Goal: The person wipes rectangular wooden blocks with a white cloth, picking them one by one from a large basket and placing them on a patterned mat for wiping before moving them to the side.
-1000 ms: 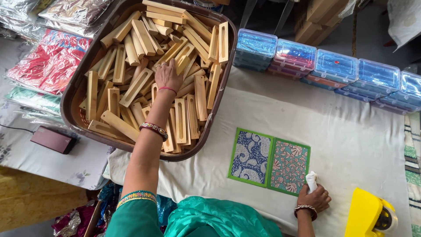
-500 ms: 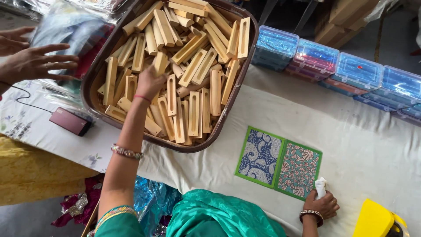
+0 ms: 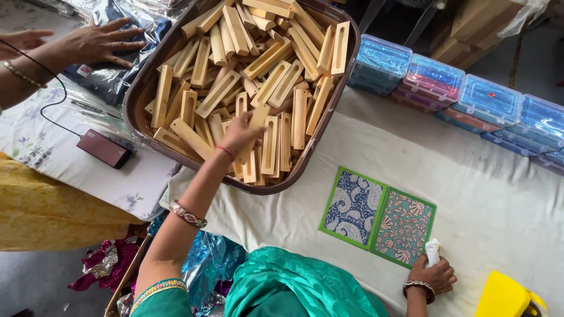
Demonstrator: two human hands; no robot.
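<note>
Fingers of the left hand (image 3: 238,136) had closed narrowly on one slotted wooden block (image 3: 256,126) near the front rim of the brown tub (image 3: 136,97), the arm stretched forward so that piece could be picked from the loose heap. Dozens of like blocks filled that tub in a jumble, some flat, some on edge. The right hand (image 3: 433,275) rested at the near edge of the white-covered table (image 3: 482,194), curled around a small white tube (image 3: 432,251), just beside two patterned panels (image 3: 378,215) lying flat with green borders. Clear lidded boxes (image 3: 458,91) stood stacked along the far edge. Beyond the tub another person's hand (image 3: 97,42) lay spread on plastic-wrapped packets (image 3: 126,23).
</note>
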